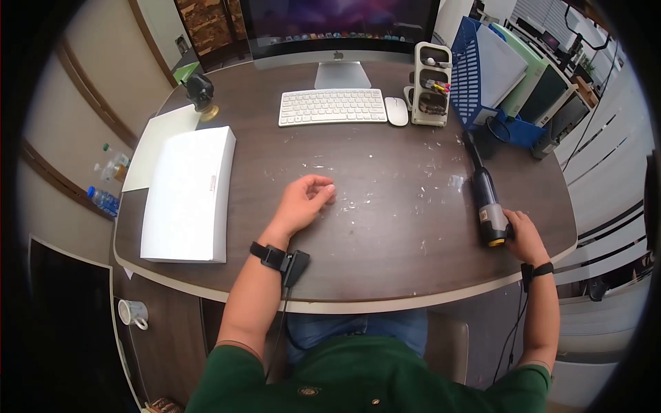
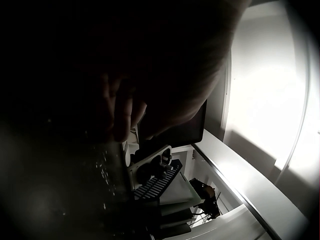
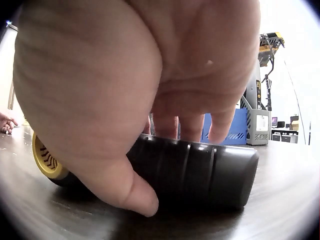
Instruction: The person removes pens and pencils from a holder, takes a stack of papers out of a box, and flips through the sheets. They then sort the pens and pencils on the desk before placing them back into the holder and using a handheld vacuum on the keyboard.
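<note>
A black and grey handheld vacuum [image 1: 490, 210] with a narrow nozzle lies on the right side of the desk. My right hand [image 1: 527, 237] is at its lower end; in the right wrist view the thumb of the hand [image 3: 115, 100] lies on the near side of the dark body [image 3: 200, 172] and the fingers reach over the far side. Loosely curled and holding nothing, my left hand [image 1: 301, 204] is over the middle of the desk, beside scattered pale bits [image 1: 354, 204]. The left wrist view shows that hand [image 2: 122, 107] in deep shadow.
At the back are a monitor [image 1: 337, 55], keyboard [image 1: 332, 107], mouse [image 1: 396, 111] and upright organizer [image 1: 432, 82]. A blue file rack [image 1: 466, 76] stands back right. On the left are a white box [image 1: 184, 196] and a dark object on a gold base [image 1: 208, 113].
</note>
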{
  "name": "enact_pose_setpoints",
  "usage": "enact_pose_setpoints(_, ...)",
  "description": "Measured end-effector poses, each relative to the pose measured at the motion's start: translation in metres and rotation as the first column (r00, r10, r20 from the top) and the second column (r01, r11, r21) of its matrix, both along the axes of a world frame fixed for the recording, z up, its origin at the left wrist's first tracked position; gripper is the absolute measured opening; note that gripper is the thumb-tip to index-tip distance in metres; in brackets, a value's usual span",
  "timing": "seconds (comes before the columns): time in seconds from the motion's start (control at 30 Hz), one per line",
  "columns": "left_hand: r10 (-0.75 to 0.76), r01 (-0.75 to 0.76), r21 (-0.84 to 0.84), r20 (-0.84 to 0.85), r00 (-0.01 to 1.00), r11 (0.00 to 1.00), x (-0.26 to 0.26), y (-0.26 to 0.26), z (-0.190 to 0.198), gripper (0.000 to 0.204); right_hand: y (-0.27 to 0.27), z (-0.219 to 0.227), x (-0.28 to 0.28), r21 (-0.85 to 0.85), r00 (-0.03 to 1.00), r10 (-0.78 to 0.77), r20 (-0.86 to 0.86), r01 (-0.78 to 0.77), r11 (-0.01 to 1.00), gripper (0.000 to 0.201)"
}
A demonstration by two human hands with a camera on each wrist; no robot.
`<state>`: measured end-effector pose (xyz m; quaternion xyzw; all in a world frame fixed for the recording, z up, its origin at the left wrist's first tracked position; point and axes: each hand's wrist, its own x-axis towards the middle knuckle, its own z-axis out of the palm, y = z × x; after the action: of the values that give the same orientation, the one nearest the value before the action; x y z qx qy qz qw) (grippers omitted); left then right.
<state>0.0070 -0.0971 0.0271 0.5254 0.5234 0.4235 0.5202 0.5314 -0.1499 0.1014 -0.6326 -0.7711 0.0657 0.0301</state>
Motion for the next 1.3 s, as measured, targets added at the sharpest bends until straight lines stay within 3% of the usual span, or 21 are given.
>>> enact_pose_setpoints(0.33, 0.082, -0.082, 0.017, 0.028, 0.996, 0.996, 0.003, -0.002, 0.004, 0.024, -0.034, -0.008, -0.030, 0.260, 0.996, 0.046, -0.073, -0.026, 0.965, 0.050)
enact_pose_setpoints(0.4, 0.114, -0.117, 0.046, 0.068, 0.991, 0.992, 0.002, -0.003, 0.000, 0.023, -0.046, 0.002, -0.047, 0.316, 0.986, 0.083, -0.145, -0.033, 0.948, 0.046)
enact_pose_setpoints(0.5, 0.165, -0.178, 0.087, 0.142, 0.976, 0.980, -0.002, 0.001, -0.014, 0.021, -0.061, 0.021, -0.078, 0.344, 0.903, 0.143, -0.404, 0.006, 0.939, 0.043)
enact_pose_setpoints(0.6, 0.196, -0.217, 0.107, 0.173, 0.965, 0.970, -0.003, 0.002, -0.019, 0.020, -0.066, 0.026, -0.095, 0.277, 0.683, 0.226, -0.695, -0.035, 0.960, 0.041)
enact_pose_setpoints(0.63, 0.206, -0.228, 0.118, 0.172, 0.963, 0.967, -0.003, 0.002, -0.022, 0.019, -0.073, 0.028, -0.104, 0.317, 0.758, 0.265, -0.596, -0.082, 0.945, 0.027)
enact_pose_setpoints(0.73, 0.234, -0.253, 0.162, 0.122, 0.964, 0.954, 0.000, 0.001, -0.025, 0.016, -0.074, 0.043, -0.155, 0.007, 0.220, 0.005, -0.975, 0.007, 1.000, 0.044)
enact_pose_setpoints(0.83, 0.270, -0.269, 0.218, 0.028, 0.963, 0.938, 0.004, 0.000, -0.028, 0.013, -0.058, 0.050, -0.199, 0.099, -0.002, 0.099, -0.995, -0.023, 0.995, 0.049)
enact_pose_setpoints(0.87, 0.278, -0.269, 0.238, -0.008, 0.960, 0.933, 0.005, 0.000, -0.029, 0.012, -0.055, 0.059, -0.217, 0.118, -0.073, 0.118, -0.990, 0.002, 0.993, 0.040)
enact_pose_setpoints(0.93, 0.301, -0.279, 0.252, -0.053, 0.952, 0.927, 0.005, 0.001, -0.031, 0.012, -0.048, 0.069, -0.239, 0.143, -0.145, 0.136, -0.980, -0.041, 0.989, 0.039)
enact_pose_setpoints(1.2, 0.267, -0.238, 0.250, -0.088, 0.960, 0.939, 0.002, 0.006, -0.033, 0.014, 0.010, 0.103, -0.284, 0.248, -0.039, 0.245, -0.969, -0.068, 0.966, 0.040)
enact_pose_setpoints(1.3, 0.189, -0.188, 0.074, -0.006, 0.982, 0.979, 0.000, 0.014, -0.029, 0.017, 0.048, 0.122, -0.306, 0.312, -0.014, 0.312, -0.950, -0.088, 0.946, 0.040)
